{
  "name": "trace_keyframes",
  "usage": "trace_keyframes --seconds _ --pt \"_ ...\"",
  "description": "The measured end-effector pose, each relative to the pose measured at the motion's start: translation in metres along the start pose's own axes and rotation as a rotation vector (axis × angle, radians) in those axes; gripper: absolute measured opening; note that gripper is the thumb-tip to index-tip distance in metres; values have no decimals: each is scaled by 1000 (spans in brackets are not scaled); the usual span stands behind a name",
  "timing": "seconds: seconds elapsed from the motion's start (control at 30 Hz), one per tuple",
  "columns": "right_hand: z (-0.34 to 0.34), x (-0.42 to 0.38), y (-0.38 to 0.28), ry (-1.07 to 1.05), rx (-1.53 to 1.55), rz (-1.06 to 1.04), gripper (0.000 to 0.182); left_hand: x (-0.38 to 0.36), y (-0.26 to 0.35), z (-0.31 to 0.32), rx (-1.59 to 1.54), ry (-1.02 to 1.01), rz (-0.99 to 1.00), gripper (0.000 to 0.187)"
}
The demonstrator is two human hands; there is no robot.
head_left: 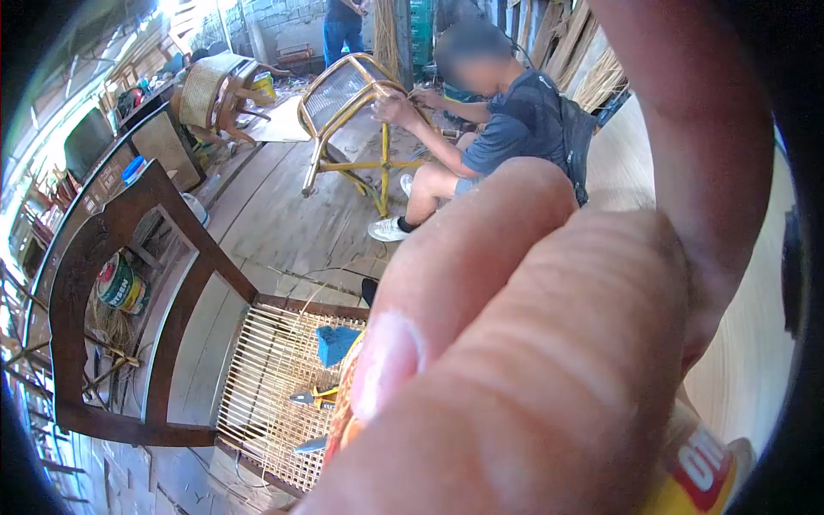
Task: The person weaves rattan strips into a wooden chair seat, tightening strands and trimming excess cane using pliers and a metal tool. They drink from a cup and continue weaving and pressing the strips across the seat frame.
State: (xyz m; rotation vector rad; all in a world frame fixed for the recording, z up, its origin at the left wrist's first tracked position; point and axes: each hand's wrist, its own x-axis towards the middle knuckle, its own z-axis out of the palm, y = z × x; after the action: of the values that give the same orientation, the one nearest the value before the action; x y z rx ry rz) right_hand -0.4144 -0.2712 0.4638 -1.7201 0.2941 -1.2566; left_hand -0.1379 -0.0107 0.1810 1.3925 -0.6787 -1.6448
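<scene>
My right hand [532, 343] is very close to the camera and covers the middle and lower right. Two bent fingers press together; whatever they may hold is hidden. Behind them lies the woven cane seat [257, 378] of a dark wooden chair [163, 343]. On this seat rest a blue block [336, 343], yellow-handled pliers [322, 397] and a grey-blue tool tip [311, 445]. Something orange and woven [343, 395] shows partly beside the fingers. My left hand is out of view.
A seated person [524, 120] grips a rattan chair frame [343, 112] ahead. Another person [343, 34] stands behind. A labelled can [124, 287] is left, a yellow container [695, 481] lower right, and more furniture [215, 94] upper left.
</scene>
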Motion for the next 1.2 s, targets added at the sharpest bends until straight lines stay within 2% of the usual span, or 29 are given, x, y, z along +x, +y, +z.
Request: trace_keyframes --seconds 0.6,1.0,1.2 --pt "-16 14 -37 90 -40 -93 125 8 15 10 -15 -32 36 67" --pt "2 -3 6 -102 -158 87 124 -30 13 5 -6 -13 89 79" --pt "-43 -48 12 -13 -170 155 123 -64 28 -1 8 6 133 86"
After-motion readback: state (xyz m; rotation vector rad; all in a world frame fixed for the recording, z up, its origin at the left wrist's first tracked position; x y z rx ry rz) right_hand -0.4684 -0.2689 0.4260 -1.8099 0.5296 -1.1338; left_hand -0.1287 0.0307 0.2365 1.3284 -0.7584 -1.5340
